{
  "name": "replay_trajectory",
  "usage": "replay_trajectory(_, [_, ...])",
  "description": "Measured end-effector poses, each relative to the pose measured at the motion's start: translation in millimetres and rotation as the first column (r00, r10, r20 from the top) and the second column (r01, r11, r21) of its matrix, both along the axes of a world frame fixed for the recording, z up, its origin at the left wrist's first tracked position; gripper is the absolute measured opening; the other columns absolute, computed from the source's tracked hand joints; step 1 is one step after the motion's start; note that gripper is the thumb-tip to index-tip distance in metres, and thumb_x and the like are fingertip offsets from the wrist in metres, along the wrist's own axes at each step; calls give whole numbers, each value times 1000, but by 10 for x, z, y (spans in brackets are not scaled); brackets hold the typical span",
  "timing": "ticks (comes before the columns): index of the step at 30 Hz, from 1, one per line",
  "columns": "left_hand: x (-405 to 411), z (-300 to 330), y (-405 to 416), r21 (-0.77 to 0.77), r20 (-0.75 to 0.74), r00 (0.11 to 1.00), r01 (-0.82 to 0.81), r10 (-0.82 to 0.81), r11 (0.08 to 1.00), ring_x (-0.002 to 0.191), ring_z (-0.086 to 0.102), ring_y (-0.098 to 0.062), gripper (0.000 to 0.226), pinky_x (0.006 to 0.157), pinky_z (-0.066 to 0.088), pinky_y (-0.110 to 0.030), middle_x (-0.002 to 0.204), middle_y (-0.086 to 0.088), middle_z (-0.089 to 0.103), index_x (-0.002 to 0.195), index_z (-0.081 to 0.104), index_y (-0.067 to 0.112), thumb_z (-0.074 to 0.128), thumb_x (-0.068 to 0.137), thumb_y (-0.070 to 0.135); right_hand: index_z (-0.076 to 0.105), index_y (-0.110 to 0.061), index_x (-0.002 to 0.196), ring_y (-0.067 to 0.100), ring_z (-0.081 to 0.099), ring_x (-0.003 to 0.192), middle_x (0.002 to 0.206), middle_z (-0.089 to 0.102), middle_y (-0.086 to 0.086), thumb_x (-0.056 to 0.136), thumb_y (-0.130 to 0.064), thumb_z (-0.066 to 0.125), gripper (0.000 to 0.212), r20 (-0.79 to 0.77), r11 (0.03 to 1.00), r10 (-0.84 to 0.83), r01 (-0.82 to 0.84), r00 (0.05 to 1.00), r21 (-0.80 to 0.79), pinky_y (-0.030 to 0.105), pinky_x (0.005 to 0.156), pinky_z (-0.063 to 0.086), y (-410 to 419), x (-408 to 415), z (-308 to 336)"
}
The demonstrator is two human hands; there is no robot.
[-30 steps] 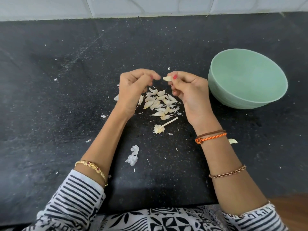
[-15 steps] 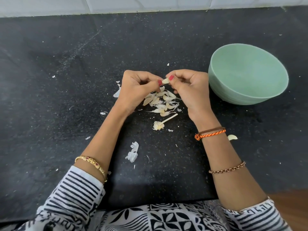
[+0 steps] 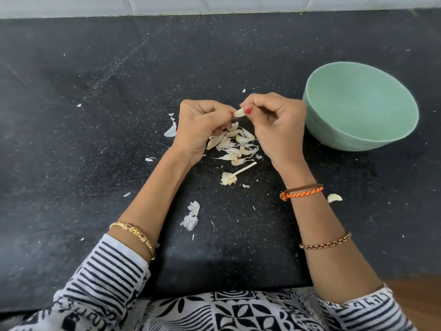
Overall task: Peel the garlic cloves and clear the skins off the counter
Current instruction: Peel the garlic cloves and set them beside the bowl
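Garlic clove [image 3: 239, 113] is pinched between fingers of both hands [image 3: 202, 125] [image 3: 276, 125]; many unpeeled cloves [image 3: 235, 145] and skins [image 3: 191, 218] remain mid-table, bowl [image 3: 358, 142] empty.

Sleeves striped in black and white [image 3: 105, 278] are worn pushed up both forearms, over a garment printed with black-and-white geometric and leaf patterns [image 3: 229, 311]. A gold bangle [image 3: 133, 232] is worn on the left forearm. An orange braided thread [image 3: 301, 193], a brown band and a copper chain bracelet [image 3: 325, 244] are worn on the right. Red nail polish [image 3: 248, 111] is seen.
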State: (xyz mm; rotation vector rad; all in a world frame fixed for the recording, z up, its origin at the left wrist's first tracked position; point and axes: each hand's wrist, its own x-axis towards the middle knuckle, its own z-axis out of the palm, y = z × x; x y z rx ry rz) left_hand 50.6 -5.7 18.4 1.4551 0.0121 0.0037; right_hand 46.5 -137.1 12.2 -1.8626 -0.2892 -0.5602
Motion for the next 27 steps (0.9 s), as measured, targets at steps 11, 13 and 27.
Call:
replay_trajectory(11, [25,11,-32,-151,-105,994,-22,6,988,42,34,-2,24,40,23,-14,43,5,48,47,68,14,56,66,6,69,-15,85,-2,51,56,61,63,-16,83,6,60,23,-179,931,174,-102,968,351,13,57,41,42,-31,58])
replay_trajectory(13, [3,17,-44,-132,-83,996,-34,23,991,43,34,-2,23,40,25,-14,43,7,45,46,66,16,55,64,8,68,-14,80,-1,49,55,62,64,-13,85,6,57,24,-274,886,268,-125,924,446,14,56,40,33,-37,78])
replay_trajectory(27, [34,37,63,-6,23,967,-252,252,968,46,21,-6,38,44,19,-19,43,13,27,37,33,26,46,72,18,66,-12,100,-1,55,59,67,64,-9,84,4,60,22,-350,944,224,-113,910,309,15,61,47,3,-52,121])
